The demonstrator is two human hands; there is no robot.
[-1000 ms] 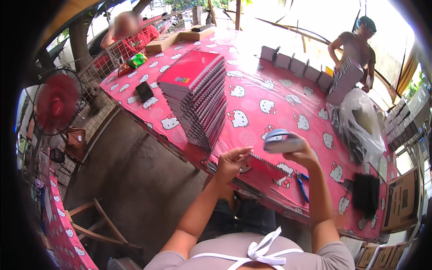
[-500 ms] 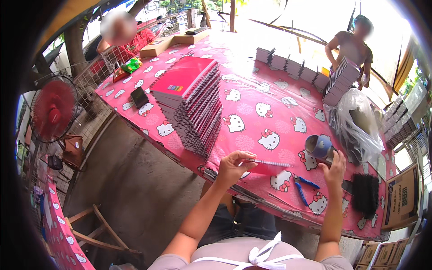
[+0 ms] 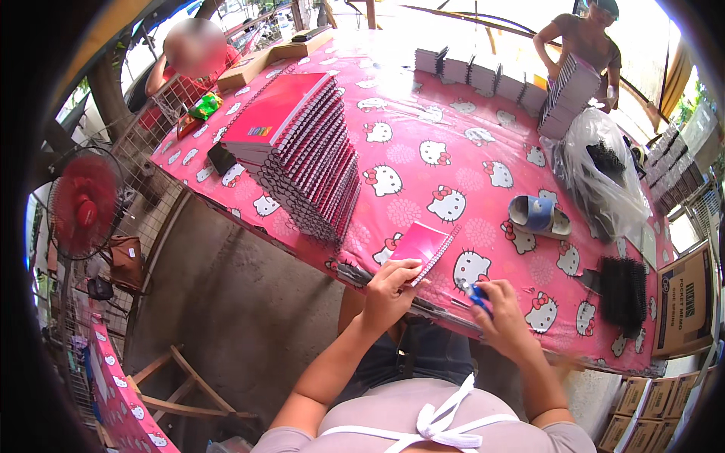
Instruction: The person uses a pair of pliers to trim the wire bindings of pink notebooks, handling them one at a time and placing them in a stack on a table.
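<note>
A small pink spiral notebook [image 3: 418, 246] lies tilted at the table's near edge, its wire-bound side facing right. My left hand [image 3: 391, 290] is closed on its near end, thumb and fingers at the corner by the binding. Just to the right, my right hand [image 3: 504, 317] is closed around blue-handled cutting pliers [image 3: 477, 293], whose jaws point up and left toward the notebook. The pliers and the binding are apart. Left of my hands rises a tall stack of pink spiral notebooks [image 3: 306, 151].
A blue slipper [image 3: 538, 215] lies beyond my right hand. Black binding coils [image 3: 624, 294], a plastic bag [image 3: 600, 170] and a cardboard box [image 3: 683, 302] are at the right. Notebook stacks [image 3: 483, 78] line the far side. One person [image 3: 578, 45] stands there; another [image 3: 192, 60] sits far left.
My right hand has moved left from beside the slipper and picked up the pliers from the table. My left hand has turned the notebook so its cover faces up.
</note>
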